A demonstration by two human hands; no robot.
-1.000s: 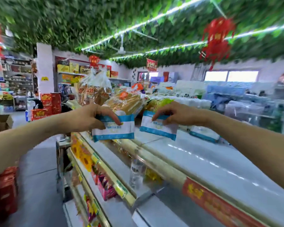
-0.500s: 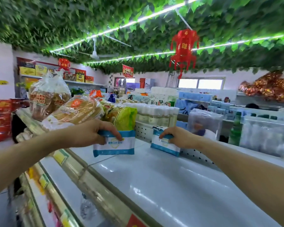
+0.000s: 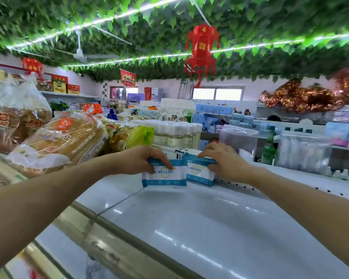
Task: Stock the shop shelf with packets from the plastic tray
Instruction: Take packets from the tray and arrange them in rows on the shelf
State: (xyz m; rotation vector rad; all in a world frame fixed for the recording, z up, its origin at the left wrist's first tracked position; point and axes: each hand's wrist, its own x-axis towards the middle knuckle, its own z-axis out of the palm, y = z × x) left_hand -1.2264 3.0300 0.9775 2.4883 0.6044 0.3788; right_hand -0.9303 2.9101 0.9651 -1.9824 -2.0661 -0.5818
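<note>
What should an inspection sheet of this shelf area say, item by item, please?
Surface: white shelf top, glossy, reflecting the lights.
Job's things: left packet and right packet, blue-and-white, upright, side by side near the back edge; tray not in view.
Clutter: bread bags to the left; capped bottles and clear plastic bags behind.
Grippers: left hand grips the left packet's top; right hand grips the right packet's top.
Cables: nothing seen.
Surroundings: leaf-covered ceiling with light strips, red lantern, stocked shelves beyond.
</note>
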